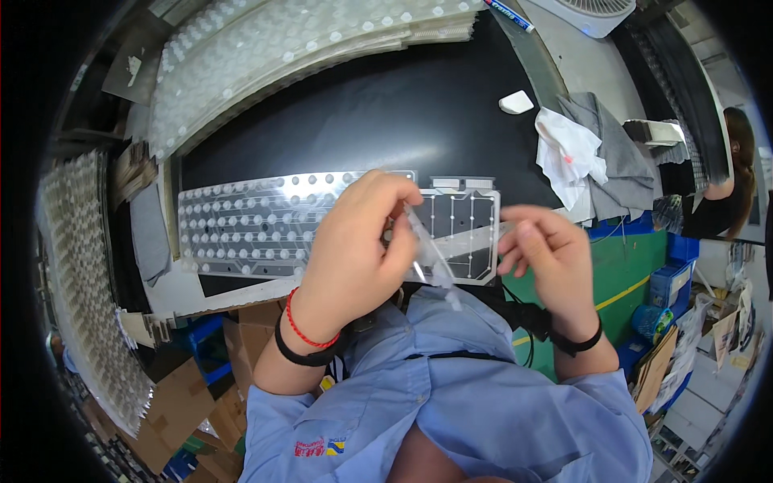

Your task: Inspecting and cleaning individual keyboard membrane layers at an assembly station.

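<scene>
A clear keyboard membrane sheet (250, 224) with rows of whitish domes lies flat along the near edge of the black table. Its right end (485, 211) shows printed lines and small dots, without domes. Over that end, my left hand (366, 241) is closed on a small clear plastic piece (435, 262) with domes, tilted up off the sheet. My right hand (551, 253), slightly blurred, has its fingers bent together at the end of a narrow translucent strip (475, 239). The strip runs leftward to the clear piece; whether they are joined cannot be made out.
Tall stacks of domed sheets stand at the back (266, 56) and far left (84, 266). At the right lie a white block (515, 102), a white cloth (568, 153), a grey cloth (624, 153) and a marker (510, 14). A white fan (592, 12) sits beyond. Another person (729, 185) is at the far right.
</scene>
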Demonstrator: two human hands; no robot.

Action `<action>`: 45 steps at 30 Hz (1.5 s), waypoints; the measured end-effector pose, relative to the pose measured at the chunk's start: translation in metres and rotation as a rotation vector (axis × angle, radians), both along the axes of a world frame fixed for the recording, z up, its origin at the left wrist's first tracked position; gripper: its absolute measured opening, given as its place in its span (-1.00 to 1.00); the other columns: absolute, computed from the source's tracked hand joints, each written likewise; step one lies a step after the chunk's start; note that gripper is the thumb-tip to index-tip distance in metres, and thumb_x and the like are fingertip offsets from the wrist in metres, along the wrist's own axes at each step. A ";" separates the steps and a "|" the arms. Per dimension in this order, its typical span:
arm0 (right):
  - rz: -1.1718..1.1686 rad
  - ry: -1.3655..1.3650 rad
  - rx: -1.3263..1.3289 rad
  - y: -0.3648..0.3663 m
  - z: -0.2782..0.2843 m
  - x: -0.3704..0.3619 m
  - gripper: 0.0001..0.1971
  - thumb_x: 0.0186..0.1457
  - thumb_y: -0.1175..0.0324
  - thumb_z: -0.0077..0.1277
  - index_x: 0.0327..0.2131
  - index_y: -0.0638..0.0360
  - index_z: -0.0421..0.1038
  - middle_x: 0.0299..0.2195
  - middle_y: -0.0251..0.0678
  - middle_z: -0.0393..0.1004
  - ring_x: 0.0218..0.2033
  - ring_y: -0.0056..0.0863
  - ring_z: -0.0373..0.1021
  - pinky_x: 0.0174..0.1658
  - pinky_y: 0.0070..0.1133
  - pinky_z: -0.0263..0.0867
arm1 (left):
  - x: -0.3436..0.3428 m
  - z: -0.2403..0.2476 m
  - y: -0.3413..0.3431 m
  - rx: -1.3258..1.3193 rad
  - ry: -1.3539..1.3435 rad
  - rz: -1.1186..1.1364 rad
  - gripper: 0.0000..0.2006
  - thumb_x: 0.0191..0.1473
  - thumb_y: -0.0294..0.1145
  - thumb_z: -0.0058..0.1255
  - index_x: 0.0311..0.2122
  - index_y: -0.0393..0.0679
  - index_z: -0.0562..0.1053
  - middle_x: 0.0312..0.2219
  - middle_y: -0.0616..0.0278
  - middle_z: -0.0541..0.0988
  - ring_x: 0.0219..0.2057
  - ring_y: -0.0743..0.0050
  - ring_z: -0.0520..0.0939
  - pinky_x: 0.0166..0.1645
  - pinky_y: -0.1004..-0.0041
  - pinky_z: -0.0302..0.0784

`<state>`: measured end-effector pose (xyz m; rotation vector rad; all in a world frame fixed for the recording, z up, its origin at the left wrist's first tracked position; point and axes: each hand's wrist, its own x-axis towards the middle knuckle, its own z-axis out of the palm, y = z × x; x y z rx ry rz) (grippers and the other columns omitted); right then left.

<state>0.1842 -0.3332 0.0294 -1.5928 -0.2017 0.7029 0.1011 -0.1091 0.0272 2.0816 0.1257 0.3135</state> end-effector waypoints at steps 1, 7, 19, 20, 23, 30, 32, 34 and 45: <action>-0.001 -0.088 -0.026 -0.002 0.004 0.007 -0.72 0.28 0.34 -0.06 -0.02 0.30 0.41 -0.42 -0.34 0.55 -0.53 -0.72 0.42 -0.46 -0.76 0.28 | -0.002 -0.002 0.001 -0.001 -0.028 0.029 -0.83 -0.06 -0.68 -0.07 -0.30 -0.22 0.41 -0.45 0.14 0.43 -0.46 0.29 0.47 -0.35 0.41 0.40; 0.161 -1.051 -0.392 0.028 0.029 0.103 -0.70 0.10 0.43 0.08 -0.06 0.20 0.48 -0.31 -0.27 0.51 -0.28 -0.37 0.43 -0.21 -0.53 0.34 | -0.012 -0.015 0.014 -0.063 -0.067 -0.044 -0.83 -0.05 -0.71 -0.06 -0.31 -0.24 0.41 -0.44 0.18 0.45 -0.46 0.38 0.48 -0.36 0.50 0.41; 0.494 -1.112 -0.522 0.053 0.035 0.132 -0.85 0.05 0.45 0.11 -0.28 0.23 0.43 -0.39 -0.15 0.47 -0.38 -0.21 0.41 -0.28 -0.42 0.33 | -0.018 -0.020 0.017 -0.070 -0.048 -0.082 -0.87 0.01 -0.66 -0.04 -0.31 -0.23 0.41 -0.42 0.20 0.46 -0.44 0.40 0.48 -0.35 0.49 0.41; 0.465 -1.019 -0.485 0.056 0.035 0.121 -0.85 0.05 0.45 0.11 -0.29 0.23 0.41 -0.42 -0.15 0.46 -0.43 -0.24 0.41 -0.32 -0.44 0.33 | -0.018 -0.022 0.019 -0.027 -0.055 -0.103 -0.91 0.06 -0.61 -0.04 -0.30 -0.23 0.41 -0.41 0.23 0.46 -0.46 0.53 0.47 -0.37 0.57 0.39; 0.502 -1.211 -0.332 0.062 0.032 0.080 -0.79 -0.01 0.45 0.15 -0.25 0.21 0.44 -0.36 -0.20 0.46 -0.35 -0.26 0.41 -0.31 -0.44 0.36 | -0.019 -0.022 0.020 -0.008 -0.021 -0.101 -0.91 0.04 -0.62 -0.05 -0.30 -0.24 0.41 -0.42 0.21 0.46 -0.45 0.50 0.47 -0.38 0.56 0.40; 0.737 -1.263 -0.317 0.077 0.007 0.044 -0.75 -0.14 0.54 0.08 -0.28 0.21 0.46 -0.36 -0.25 0.39 -0.27 -0.26 0.37 -0.21 -0.45 0.38 | -0.017 -0.019 0.019 -0.018 -0.027 -0.107 -0.89 0.02 -0.63 -0.05 -0.31 -0.23 0.41 -0.43 0.20 0.45 -0.47 0.44 0.46 -0.36 0.53 0.39; 0.736 -1.310 -0.303 0.072 0.006 0.041 -0.75 -0.19 0.54 0.05 -0.31 0.24 0.46 -0.38 -0.25 0.37 -0.27 -0.26 0.36 -0.22 -0.44 0.38 | -0.018 -0.018 0.020 0.026 0.009 -0.092 -0.89 0.00 -0.61 -0.03 -0.31 -0.22 0.41 -0.43 0.21 0.45 -0.47 0.41 0.45 -0.37 0.51 0.37; 0.736 -1.344 -0.382 0.056 0.010 0.048 -0.74 -0.21 0.55 0.07 -0.31 0.27 0.46 -0.38 -0.24 0.37 -0.25 -0.25 0.36 -0.22 -0.42 0.38 | -0.018 -0.020 0.021 0.007 -0.008 -0.098 -0.89 -0.02 -0.59 -0.01 -0.32 -0.21 0.41 -0.43 0.21 0.45 -0.46 0.40 0.45 -0.37 0.49 0.37; 0.738 -1.298 -0.375 0.059 0.014 0.044 -0.82 -0.18 0.57 0.04 -0.39 0.27 0.47 -0.46 -0.23 0.34 -0.34 -0.22 0.35 -0.25 -0.40 0.37 | -0.019 -0.023 0.020 0.059 -0.037 -0.108 -0.80 -0.15 -0.52 0.07 -0.33 -0.18 0.38 -0.42 0.11 0.47 -0.33 -0.01 0.50 -0.21 0.23 0.41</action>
